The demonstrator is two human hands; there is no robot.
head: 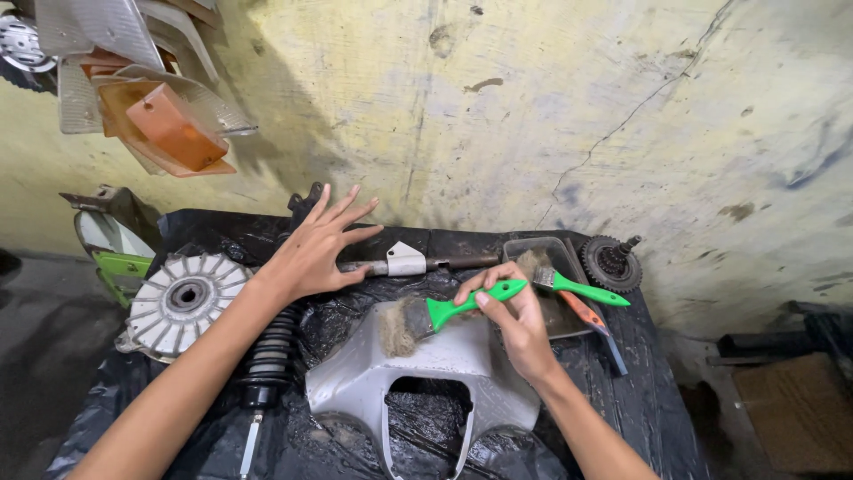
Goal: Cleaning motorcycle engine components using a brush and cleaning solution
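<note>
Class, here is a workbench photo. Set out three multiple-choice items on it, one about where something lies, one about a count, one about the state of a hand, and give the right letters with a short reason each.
1. Where does the second green-handled brush lie?
A. across the shallow tray
B. on the floor
C. on the finned wheel

2. How many green-handled brushes are in view?
A. one
B. two
C. four

3. What is the left hand doing?
A. gripping a brush
B. spread open, fingers apart, above the metal rod
C. closed in a fist on the gear

Answers:
1 A: its bristles rest in the tray and its handle sticks out past the rim.
2 B: one is in the right hand, its bristles on the grey cover, and one is at the tray.
3 B: all five fingers are splayed and hold nothing.
</note>
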